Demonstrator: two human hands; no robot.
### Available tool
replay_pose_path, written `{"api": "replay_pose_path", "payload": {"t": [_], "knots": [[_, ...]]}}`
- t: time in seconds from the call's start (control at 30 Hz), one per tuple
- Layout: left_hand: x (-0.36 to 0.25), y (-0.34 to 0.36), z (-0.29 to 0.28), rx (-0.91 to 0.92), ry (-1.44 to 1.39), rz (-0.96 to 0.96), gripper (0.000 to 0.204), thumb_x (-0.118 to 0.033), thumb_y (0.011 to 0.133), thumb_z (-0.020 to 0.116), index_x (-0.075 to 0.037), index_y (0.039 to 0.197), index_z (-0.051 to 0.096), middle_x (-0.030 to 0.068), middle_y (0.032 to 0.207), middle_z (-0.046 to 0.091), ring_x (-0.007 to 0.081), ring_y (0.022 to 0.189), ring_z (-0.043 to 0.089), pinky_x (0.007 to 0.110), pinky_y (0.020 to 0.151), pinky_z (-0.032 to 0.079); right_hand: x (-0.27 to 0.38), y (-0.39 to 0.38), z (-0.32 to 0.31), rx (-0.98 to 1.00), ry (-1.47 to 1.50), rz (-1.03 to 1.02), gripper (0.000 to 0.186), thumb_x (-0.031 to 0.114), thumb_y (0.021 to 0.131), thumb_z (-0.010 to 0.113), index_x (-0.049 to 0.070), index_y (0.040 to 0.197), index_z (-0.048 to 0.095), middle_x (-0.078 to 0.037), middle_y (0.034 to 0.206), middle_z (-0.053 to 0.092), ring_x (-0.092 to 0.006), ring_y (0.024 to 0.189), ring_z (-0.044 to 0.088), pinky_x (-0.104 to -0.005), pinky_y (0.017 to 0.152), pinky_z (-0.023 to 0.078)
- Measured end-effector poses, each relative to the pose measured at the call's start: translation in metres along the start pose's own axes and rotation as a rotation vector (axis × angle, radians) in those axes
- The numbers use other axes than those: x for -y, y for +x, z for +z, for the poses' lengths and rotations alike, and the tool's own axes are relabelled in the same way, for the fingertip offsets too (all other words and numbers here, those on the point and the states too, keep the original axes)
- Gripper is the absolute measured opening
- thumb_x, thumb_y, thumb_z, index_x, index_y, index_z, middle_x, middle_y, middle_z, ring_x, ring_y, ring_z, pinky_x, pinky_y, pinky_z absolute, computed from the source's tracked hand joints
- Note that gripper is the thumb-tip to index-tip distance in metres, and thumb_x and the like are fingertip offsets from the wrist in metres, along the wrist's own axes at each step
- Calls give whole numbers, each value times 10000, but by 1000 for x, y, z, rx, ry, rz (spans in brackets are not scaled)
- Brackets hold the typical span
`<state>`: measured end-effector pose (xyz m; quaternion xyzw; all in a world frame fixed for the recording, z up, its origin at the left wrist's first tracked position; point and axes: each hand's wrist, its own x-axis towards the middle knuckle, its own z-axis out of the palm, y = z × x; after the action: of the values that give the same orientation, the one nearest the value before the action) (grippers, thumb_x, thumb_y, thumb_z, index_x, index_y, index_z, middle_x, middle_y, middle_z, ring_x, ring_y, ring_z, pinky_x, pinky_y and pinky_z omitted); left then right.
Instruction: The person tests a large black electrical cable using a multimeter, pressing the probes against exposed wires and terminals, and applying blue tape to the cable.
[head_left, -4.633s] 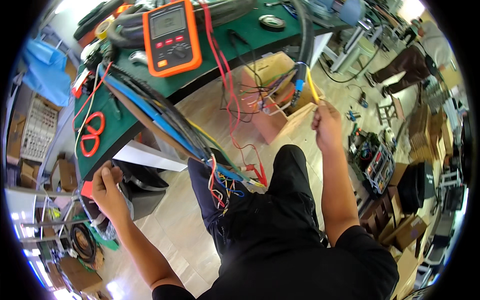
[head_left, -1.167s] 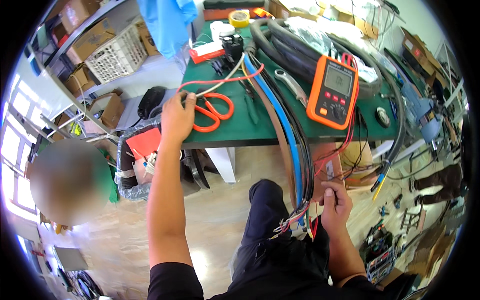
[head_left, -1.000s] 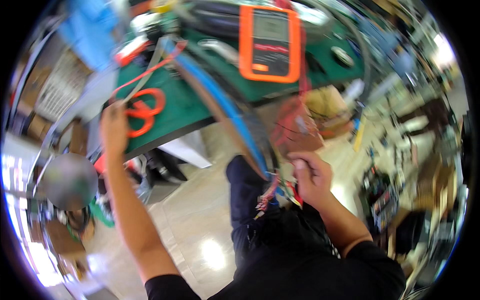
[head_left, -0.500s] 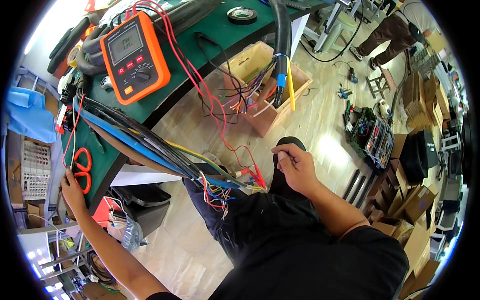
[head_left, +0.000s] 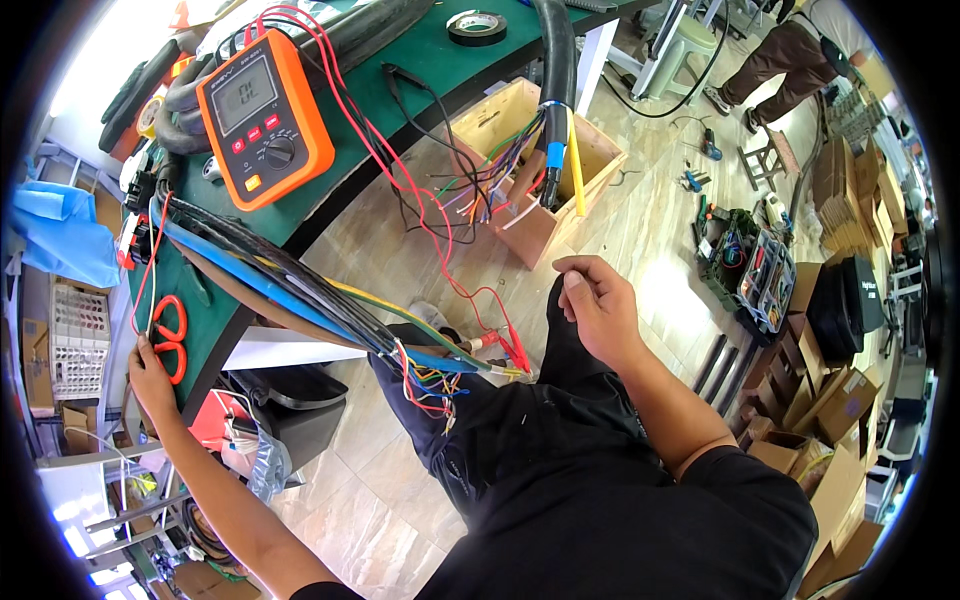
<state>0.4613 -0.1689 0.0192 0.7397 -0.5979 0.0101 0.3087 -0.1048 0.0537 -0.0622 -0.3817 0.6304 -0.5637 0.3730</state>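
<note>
Cables (head_left: 280, 282) hung below the orange meter (head_left: 265, 120); lower left of it, the left grip (head_left: 153, 378) touched thin wires (head_left: 152, 290), held or not I couldn't tell; lower right, the right grip (head_left: 600, 308) was curled narrow.

One wide fisheye view looks steeply down from the wearer's head, over a black short-sleeved shirt (head_left: 610, 490) close to the lens, and faces the dark-edged green tabletop (head_left: 212, 330). It takes in the bare left hand (head_left: 150, 378) and bare right hand (head_left: 600, 308), with the pale marbled floor (head_left: 345, 480) farther below
</note>
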Motion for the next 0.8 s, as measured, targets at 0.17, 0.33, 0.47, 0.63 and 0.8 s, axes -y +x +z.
{"api": "replay_pose_path", "payload": {"t": [0.17, 0.33, 0.47, 0.63, 0.8], "knots": [[-2, -4, -7, -3, 14, -7, 519, -436, 974, 461, 21, 1167, 616, 199, 1094, 646, 304, 1020, 601, 362, 908, 431, 3, 1, 10, 33, -17, -15, 185, 102, 960, 504, -9, 1072, 601, -26, 704, 578, -73, 640, 543, -234, 602, 451], [-10, -2, 1, -5, 27, -20, 535, -450, 961, 475, 25, 1162, 618, 210, 1083, 650, 324, 1009, 607, 373, 904, 435, -10, -5, 5, 34, -73, 20, 192, 93, 953, 504, -21, 1074, 600, -33, 718, 583, -82, 647, 548, -235, 612, 457], [-15, -8, -3, -20, -31, -31, 539, -450, 960, 477, 33, 1156, 616, 213, 1060, 654, 325, 987, 611, 372, 893, 440, -10, -3, 9, 92, -121, 55, 196, 77, 943, 502, -40, 1069, 595, -39, 720, 584, -85, 648, 545, -233, 614, 451], [-23, -14, -8, -24, -40, -57, 515, -432, 956, 495, 35, 1129, 626, 224, 1054, 657, 317, 1004, 621, 374, 888, 448, -7, -5, 17, 137, -185, 55, 201, 67, 937, 497, -45, 1072, 595, -42, 722, 589, -90, 646, 541, -232, 611, 441], [-30, -16, -4, -69, -97, -77, 502, -428, 944, 515, 24, 1129, 633, 218, 1073, 658, 310, 1033, 620, 367, 917, 444, -8, -6, 20, 139, -177, 76, 200, 76, 950, 492, -33, 1073, 605, -44, 724, 596, -73, 628, 529, -221, 588, 440]]}}
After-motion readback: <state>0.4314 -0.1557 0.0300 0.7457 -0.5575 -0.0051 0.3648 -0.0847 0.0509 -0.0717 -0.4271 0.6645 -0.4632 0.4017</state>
